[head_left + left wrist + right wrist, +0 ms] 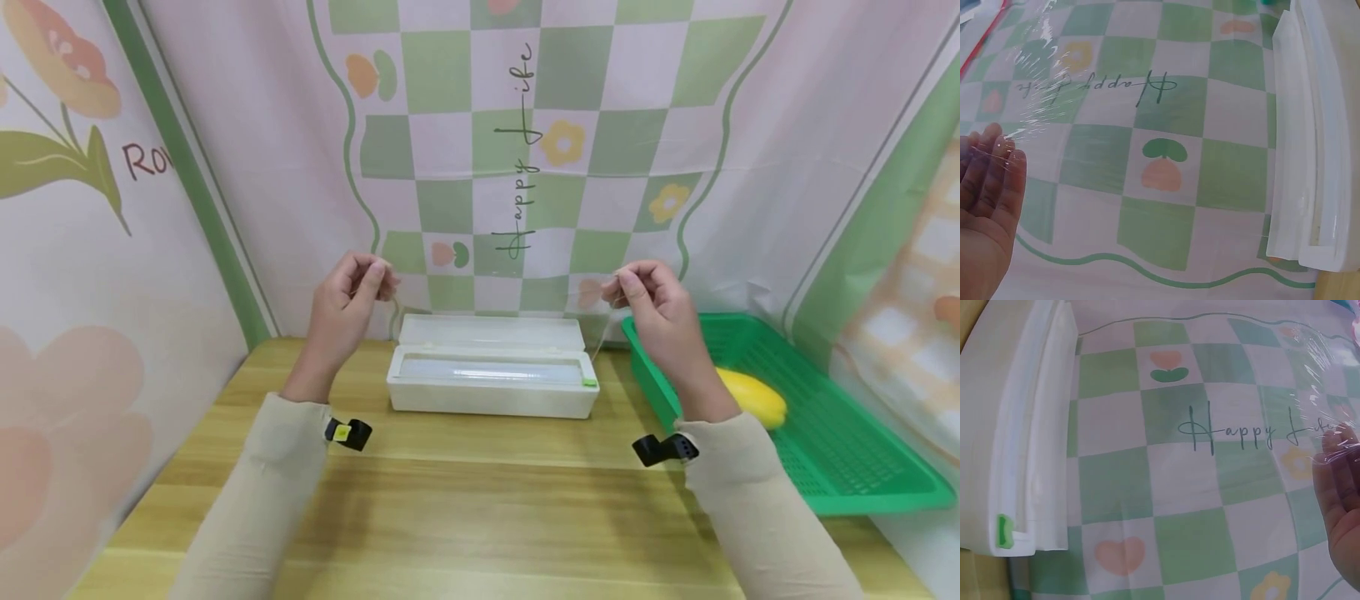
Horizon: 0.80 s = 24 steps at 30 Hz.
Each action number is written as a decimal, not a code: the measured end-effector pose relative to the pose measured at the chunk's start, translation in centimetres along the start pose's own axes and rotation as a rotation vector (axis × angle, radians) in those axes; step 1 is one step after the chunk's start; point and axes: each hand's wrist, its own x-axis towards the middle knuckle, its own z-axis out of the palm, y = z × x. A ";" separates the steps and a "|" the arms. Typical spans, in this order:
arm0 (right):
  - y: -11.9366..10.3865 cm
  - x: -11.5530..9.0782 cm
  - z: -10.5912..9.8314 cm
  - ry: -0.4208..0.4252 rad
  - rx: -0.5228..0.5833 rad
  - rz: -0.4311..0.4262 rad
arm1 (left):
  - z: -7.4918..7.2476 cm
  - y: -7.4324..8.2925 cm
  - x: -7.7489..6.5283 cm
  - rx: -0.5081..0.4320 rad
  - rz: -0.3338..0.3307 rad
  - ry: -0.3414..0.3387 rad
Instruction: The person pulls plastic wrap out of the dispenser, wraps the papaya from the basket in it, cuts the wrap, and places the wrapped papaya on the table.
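Between my raised hands stretches a sheet of clear plastic wrap [1041,94], nearly invisible in the head view but glinting in both wrist views. My left hand [347,300] pinches one corner between thumb and fingers. The opposite corner is pinched by my right hand [654,304] at about the same height. Below and between them a white wrap dispenser box [491,398] lies on the table with its lid [491,333] tipped back. A pale roll [480,370] shows inside it. At the box's right end sits a small green slider [589,382].
On the right stands a green plastic basket [847,483] with a yellow oblong fruit or vegetable [753,398] in it. The wooden table [465,517] meets a checked, printed cloth [570,75] at the back. Printed cloth also hangs at both sides.
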 end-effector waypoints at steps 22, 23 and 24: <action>-2.4 1.8 -0.9 0.026 0.044 -0.069 | -0.9 2.5 1.5 -0.003 0.061 0.023; -2.5 1.9 -1.0 0.028 0.044 -0.074 | -0.9 2.6 1.6 -0.003 0.066 0.025; -2.6 2.0 -1.0 0.030 0.048 -0.076 | -0.9 2.7 1.7 -0.005 0.069 0.026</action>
